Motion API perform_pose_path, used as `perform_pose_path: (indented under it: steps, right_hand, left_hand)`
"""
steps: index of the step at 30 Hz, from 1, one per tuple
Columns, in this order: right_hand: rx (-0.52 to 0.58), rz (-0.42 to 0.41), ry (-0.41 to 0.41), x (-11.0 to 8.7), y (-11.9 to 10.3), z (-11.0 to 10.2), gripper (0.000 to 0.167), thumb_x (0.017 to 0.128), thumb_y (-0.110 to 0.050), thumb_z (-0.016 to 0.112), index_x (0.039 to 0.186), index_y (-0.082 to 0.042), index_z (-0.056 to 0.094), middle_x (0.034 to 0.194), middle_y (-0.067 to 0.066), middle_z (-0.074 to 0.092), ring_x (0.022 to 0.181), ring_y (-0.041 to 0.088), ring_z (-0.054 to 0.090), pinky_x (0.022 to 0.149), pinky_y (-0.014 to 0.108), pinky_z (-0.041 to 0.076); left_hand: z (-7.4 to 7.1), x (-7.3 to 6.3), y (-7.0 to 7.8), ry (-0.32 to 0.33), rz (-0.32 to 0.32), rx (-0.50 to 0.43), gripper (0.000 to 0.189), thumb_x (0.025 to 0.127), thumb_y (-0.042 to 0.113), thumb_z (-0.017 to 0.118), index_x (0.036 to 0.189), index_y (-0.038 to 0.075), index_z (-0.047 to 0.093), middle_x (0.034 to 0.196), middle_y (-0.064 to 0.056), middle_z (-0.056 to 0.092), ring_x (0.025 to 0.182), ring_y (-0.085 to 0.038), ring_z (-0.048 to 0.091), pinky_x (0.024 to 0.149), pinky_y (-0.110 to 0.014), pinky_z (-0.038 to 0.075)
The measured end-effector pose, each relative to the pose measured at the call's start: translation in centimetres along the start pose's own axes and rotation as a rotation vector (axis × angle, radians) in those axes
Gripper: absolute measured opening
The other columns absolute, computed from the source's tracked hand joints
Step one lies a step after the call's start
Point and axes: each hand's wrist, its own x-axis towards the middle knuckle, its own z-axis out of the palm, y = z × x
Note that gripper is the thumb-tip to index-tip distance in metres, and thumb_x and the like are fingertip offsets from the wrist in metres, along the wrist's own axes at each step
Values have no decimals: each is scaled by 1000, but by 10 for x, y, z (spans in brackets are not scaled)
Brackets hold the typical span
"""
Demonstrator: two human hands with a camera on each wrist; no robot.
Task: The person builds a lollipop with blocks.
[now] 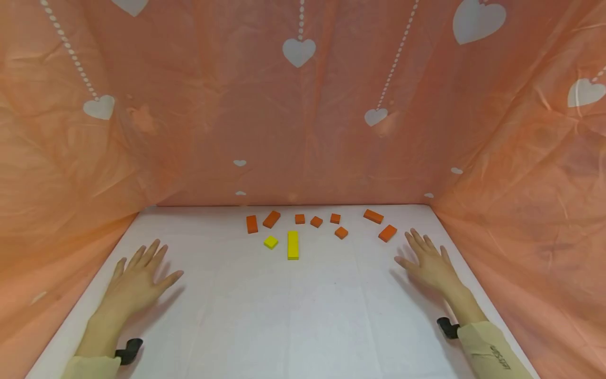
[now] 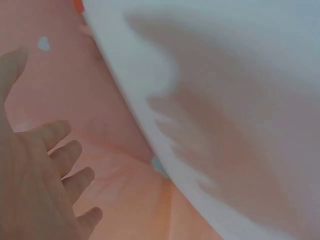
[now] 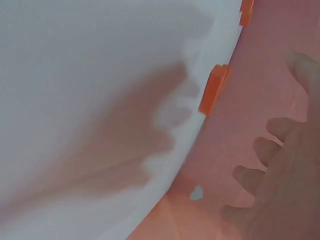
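Near spread right hand: 2 orange blocks.

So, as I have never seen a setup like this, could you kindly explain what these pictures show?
Gladly. There is no robot here, only a person's two bare hands: the left hand and the right hand, both with fingers spread.

The wide picture comes from a camera on the person's head, looking forward and down. The two closer ones come from wrist cameras, one per arm; each shows that hand and a shadow on the white surface.

On that surface lie eight orange blocks, a long yellow block and a small yellow block. Heart-patterned cloth rises around it. Neither hand holds anything.
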Motion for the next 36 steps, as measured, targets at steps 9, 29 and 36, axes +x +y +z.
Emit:
perform_pose_path:
  steps: [9,29,36]
  right_hand:
    - [2,-82,55,11,-26,6,86,101,-54,60,162,-1,30,169,21,25,151,52,25,118,75,13]
    - [17,-293,70,41,-103,28,78,99,-44,67,161,-6,38,167,13,35,150,41,37,121,67,23]
    - [6,-357,5,53,-125,43,78,99,-44,67,160,-5,39,167,12,36,151,38,37,121,66,26]
  left_hand:
    - [-3,18,24,149,87,-22,82,99,53,64,151,-8,45,157,-32,40,141,-53,37,111,-76,21]
    - [22,61,90,297,135,-261,50,98,22,69,140,-3,57,140,-26,59,119,-46,61,96,-67,47]
    - [34,74,109,248,98,-366,48,98,20,70,141,-1,59,138,-22,62,113,-39,64,90,-59,52]
